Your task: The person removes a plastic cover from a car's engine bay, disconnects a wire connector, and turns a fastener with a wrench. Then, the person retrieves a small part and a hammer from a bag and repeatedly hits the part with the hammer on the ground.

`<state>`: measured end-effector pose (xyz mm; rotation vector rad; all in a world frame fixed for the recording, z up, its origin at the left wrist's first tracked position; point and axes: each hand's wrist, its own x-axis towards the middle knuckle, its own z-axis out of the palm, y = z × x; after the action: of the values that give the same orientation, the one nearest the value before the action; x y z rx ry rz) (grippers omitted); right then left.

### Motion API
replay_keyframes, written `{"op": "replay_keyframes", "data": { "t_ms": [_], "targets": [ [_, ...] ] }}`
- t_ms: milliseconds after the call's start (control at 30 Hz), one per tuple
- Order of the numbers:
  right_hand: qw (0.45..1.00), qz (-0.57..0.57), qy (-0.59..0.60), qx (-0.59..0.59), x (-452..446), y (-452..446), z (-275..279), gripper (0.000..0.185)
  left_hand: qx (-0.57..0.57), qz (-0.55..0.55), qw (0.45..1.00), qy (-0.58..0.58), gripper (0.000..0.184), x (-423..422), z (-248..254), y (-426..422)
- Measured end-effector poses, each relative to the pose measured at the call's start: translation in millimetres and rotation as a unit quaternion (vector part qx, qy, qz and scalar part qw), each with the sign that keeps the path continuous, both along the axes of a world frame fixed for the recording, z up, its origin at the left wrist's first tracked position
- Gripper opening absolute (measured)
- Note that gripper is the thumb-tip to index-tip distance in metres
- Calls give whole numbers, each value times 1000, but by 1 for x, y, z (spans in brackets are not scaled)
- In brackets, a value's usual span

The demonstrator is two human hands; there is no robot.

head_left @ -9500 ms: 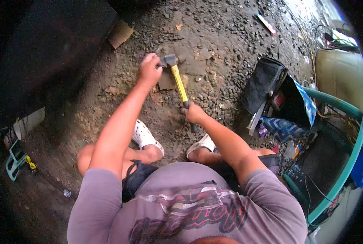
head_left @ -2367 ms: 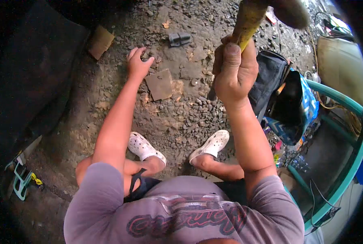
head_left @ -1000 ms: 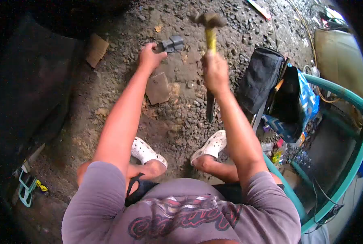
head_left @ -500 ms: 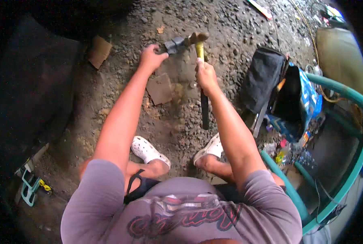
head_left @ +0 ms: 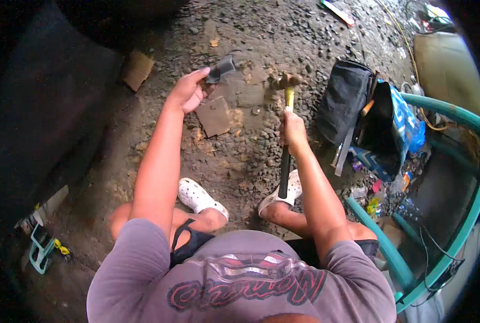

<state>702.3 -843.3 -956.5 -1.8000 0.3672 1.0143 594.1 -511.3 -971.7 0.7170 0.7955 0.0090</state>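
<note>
My left hand (head_left: 187, 92) pinches a short dark-grey piece (head_left: 222, 70) by its near end, between thumb and fingers. The piece looks bent or channel-shaped; what it is made of I cannot tell. My right hand (head_left: 293, 131) is wrapped round the handle of a hammer (head_left: 289, 98), yellow near the head and black towards the butt. Its brown, rusty-looking head points away from me, to the right of the grey piece and apart from it. Below my left hand, a flat brown cardboard piece (head_left: 214, 117) lies on the gravel.
A black bag (head_left: 345, 94) and an open blue-patterned bag (head_left: 404, 126) stand at right, beside a green-framed chair (head_left: 455, 237). Another cardboard scrap (head_left: 139, 70) lies at left. A light-green saw-like frame (head_left: 40, 250) sits lower left. Stony ground (head_left: 250, 145) surrounds my white clogs (head_left: 199, 196).
My left hand has drawn the grey piece back towards me and turned it. My right hand has moved the hammer right and nearer to me, away from the piece.
</note>
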Motion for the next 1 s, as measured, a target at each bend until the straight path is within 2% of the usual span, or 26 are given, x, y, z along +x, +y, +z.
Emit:
{"op": "replay_keyframes", "data": {
  "t_ms": [33,167,233,267,333,400,467,533,600,733,900,967,1000],
  "targets": [
    [1000,7,14,11,2,-1,-5,41,-69,-10,998,-9,28,-9,6,6],
    [998,56,-31,4,2,8,-7,42,-71,-12,996,-50,28,-23,23,6],
    [998,62,-32,8,3,14,-2,43,39,0,999,-7,25,-21,20,-5],
    [998,61,-30,11,3,15,1,43,36,3,999,-8,25,-20,9,-8],
    [996,73,-44,15,0,15,5,44,223,-88,971,16,24,-18,-23,-20],
    [995,86,-57,16,-3,10,5,44,192,-71,978,24,25,-15,-38,-38],
    [991,102,-80,26,-7,5,4,45,277,-110,952,71,26,-13,-58,-50],
    [993,100,-63,14,-12,5,11,46,299,-121,942,93,30,-19,-85,-54],
    [991,111,-70,10,-16,1,9,41,368,-181,901,140,35,-26,-84,-56],
    [981,158,-114,-18,-24,-12,-10,42,409,-154,885,161,42,-41,-79,-52],
    [989,132,-61,-35,-37,-1,6,43,361,-112,916,134,40,-55,-72,-44],
    [984,153,-85,-39,-37,-7,-15,43,315,-37,941,119,33,-61,-65,-43],
    [978,172,-107,-41,-37,-8,-23,43,316,-33,940,121,33,-64,-64,-39]
  ]
}}
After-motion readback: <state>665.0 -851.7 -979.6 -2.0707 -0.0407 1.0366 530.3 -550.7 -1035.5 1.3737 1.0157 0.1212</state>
